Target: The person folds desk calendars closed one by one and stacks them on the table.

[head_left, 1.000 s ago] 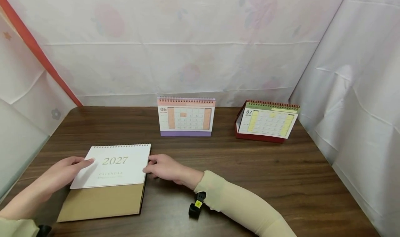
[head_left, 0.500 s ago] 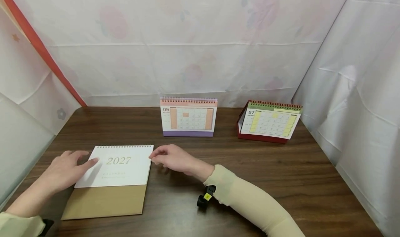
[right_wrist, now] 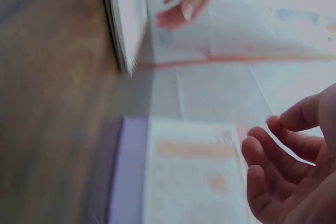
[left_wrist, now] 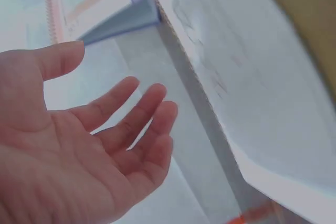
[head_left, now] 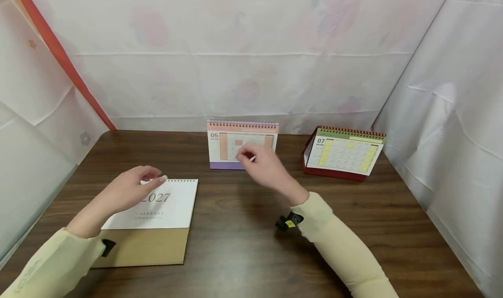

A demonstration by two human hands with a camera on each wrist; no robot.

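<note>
A person's hands, both w/ nothing in them, above a dark wood-grain table (head_left: 232, 237) where three desk cals. sit.

L hand (head_left: 127, 191), fingers loosely bent and spread, thumb apart, is over the upper L corner of the 2027 cal. (head_left: 173, 215), covering part of the yr.; L wrist view shows the fingertips clear of its edge. That cal., at the table's near L, has a plain white cover, "2027" in lg. numerals, "CALENDAR" in small caps below, a line of print too tiny to read, a wire coil along the top and a tan board showing under the pg.

R hand (head_left: 265, 167), fingers curved but slack, is in front of the 05 cal. (head_left: 242, 132), hiding its lower R area; can't tell if fingertips touch. It stands upright at back ctr.: white pg. marked "05," peach header, peach side cols., one peach date square, purple base strip, coil on top.

To its R, angled: the 07 cal. (head_left: 347, 155), green header, yellow cols., red base. Pale drapes (head_left: 220, 80) behind.
</note>
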